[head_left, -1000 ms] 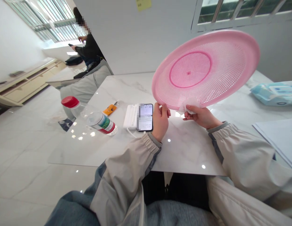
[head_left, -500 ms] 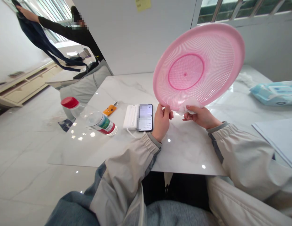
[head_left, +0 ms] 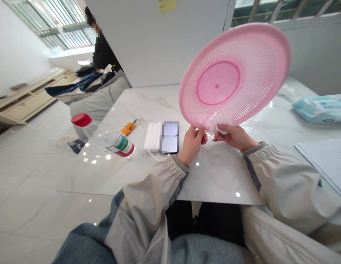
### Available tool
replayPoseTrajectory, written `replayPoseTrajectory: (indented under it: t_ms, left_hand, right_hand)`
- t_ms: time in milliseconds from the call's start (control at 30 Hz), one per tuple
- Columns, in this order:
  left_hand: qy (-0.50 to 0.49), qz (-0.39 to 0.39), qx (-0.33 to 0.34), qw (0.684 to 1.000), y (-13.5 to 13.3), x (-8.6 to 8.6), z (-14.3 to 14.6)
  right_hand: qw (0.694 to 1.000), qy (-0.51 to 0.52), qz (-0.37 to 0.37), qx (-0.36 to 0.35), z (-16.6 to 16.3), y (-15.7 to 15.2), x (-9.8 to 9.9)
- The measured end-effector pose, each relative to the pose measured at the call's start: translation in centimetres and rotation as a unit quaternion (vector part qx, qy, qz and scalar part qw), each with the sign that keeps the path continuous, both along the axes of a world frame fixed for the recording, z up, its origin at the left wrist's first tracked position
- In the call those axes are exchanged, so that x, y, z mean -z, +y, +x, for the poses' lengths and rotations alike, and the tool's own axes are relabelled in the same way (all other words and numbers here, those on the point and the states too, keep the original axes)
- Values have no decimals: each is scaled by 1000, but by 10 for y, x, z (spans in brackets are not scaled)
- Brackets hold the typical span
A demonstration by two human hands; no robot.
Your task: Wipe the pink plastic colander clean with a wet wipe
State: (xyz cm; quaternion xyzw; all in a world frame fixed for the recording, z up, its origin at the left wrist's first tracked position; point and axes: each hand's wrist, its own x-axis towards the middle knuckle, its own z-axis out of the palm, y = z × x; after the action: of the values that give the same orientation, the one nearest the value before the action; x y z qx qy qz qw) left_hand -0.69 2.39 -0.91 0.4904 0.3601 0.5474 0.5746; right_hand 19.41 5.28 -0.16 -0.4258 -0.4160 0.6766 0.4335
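- Two grips on one pink mesh tray (head_left: 233,73), both at its lowest rim, side by side and almost touching.
- Left hand (head_left: 192,141): grip closed on the rim, thumb in front and fingers curled behind. Seems to carry the tray's weight and steady it.
- Right hand (head_left: 233,136): grip pinched together on a white wipe (head_left: 221,121), pressing it against the rim's inner face just beside the left thumb.
- Tray held in the air above the surface (head_left: 214,172), tipped up on edge with the hollow side toward the camera, probably to bring the mesh into view and within reach of the wipe.
- Flat on the surface just left of the left hand: a phone (head_left: 169,137), touching a white block (head_left: 153,136).
- Further left, a clear bottle (head_left: 110,139) with a red cap near the edge, and a small orange item (head_left: 128,128) behind it.
- Far right: a blue pack of wet wipes (head_left: 320,108), by the look of it the wipe's source, and white sheets (head_left: 326,157) at the near right corner.
- Well apart, beyond the surface: another person (head_left: 103,51) by the window.
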Motion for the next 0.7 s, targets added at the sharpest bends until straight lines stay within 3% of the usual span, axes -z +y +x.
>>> replayPoseTrajectory:
  t_ms: [300, 533, 600, 700]
  left_hand:
    - [19, -69, 49, 996, -7, -9, 3]
    - [-33, -173, -30, 984, -30, -27, 14]
    - [-64, -174, 21, 982, -48, -42, 20]
    - [-121, -146, 247, 950, -85, -72, 30]
  right_hand:
    - [1000, -8, 8, -26, 0, 1, 1]
    - [997, 36, 18, 66, 1, 5, -1]
    - [995, 41, 23, 92, 1, 7, -1]
    - [992, 45, 22, 114, 0, 9, 0]
